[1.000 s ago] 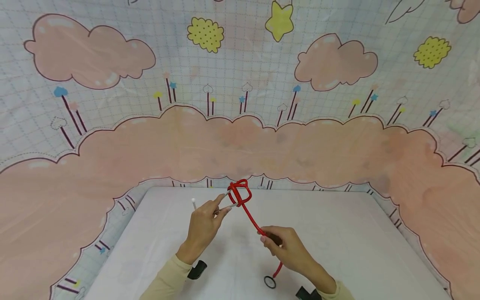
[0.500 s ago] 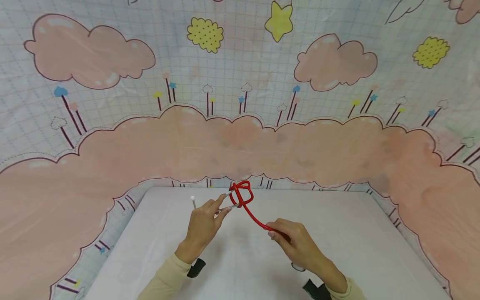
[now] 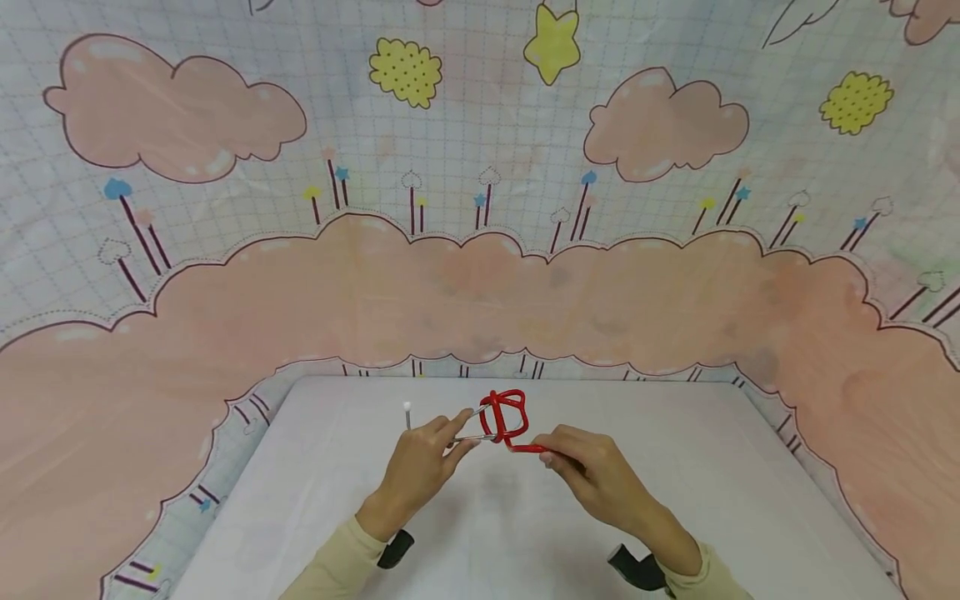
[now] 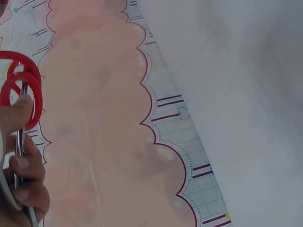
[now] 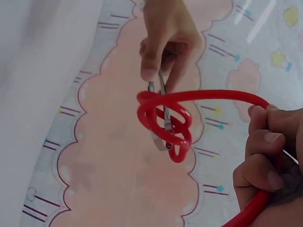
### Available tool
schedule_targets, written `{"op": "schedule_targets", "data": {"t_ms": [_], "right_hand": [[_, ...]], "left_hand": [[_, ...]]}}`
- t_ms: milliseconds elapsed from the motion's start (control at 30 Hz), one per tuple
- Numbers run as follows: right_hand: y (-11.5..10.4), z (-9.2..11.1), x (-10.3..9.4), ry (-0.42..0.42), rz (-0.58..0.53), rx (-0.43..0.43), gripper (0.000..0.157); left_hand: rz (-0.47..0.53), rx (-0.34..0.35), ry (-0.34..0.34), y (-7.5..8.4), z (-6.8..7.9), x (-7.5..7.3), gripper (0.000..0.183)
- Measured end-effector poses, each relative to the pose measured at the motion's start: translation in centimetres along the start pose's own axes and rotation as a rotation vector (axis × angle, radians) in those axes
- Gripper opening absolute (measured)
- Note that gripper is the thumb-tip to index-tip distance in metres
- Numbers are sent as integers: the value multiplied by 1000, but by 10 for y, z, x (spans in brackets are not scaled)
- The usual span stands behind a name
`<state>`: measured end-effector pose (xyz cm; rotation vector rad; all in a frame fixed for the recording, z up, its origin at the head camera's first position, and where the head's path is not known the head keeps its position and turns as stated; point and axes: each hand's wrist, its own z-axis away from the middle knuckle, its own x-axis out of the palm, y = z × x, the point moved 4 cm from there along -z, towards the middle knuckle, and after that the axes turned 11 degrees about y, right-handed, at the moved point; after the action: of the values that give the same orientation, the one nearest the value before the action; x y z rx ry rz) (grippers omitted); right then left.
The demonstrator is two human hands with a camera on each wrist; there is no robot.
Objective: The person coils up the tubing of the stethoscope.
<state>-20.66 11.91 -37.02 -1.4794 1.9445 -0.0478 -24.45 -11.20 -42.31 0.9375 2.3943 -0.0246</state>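
In the head view, my left hand (image 3: 416,473) grips a thin silvery metal piece whose two prongs (image 3: 474,437) point right. A white knob (image 3: 407,406) tops a rod sticking up behind that hand. Glossy red cord (image 5: 213,94) is wound in several loose loops about the prongs, as the right wrist view shows. My right hand (image 3: 606,479) pinches the cord's running length between thumb and fingers, just right of the loops. More cord passes through the curled fingers and out below in the right wrist view. The cord's far end is hidden.
Both hands work above a white tabletop (image 3: 510,533). Behind it hangs a cloth printed with clouds and stars (image 3: 552,46). A dark strap piece (image 3: 396,550) sits under the left wrist and another (image 3: 636,571) under the right.
My right hand has moved right and slightly up, and the cord, slanting down before, now runs nearly level. Both the left hand and loops shifted slightly right. The ring below is out of sight.
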Motion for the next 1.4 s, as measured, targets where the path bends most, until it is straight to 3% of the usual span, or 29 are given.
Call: {"op": "schedule_targets", "data": {"t_ms": [200, 467, 867, 1400], "right_hand": [[5, -3, -3, 1, 9, -25, 19], [13, -4, -4, 34, 38, -21, 24], [25, -9, -3, 86, 28, -21, 22], [39, -6, 2, 91, 35, 60, 19]], "left_hand": [[68, 109, -45, 6, 6, 4, 44], [98, 138, -162, 10, 11, 11, 44], [187, 205, -167, 19, 11, 8, 43], [256, 210, -182, 26, 11, 4, 41]]}}
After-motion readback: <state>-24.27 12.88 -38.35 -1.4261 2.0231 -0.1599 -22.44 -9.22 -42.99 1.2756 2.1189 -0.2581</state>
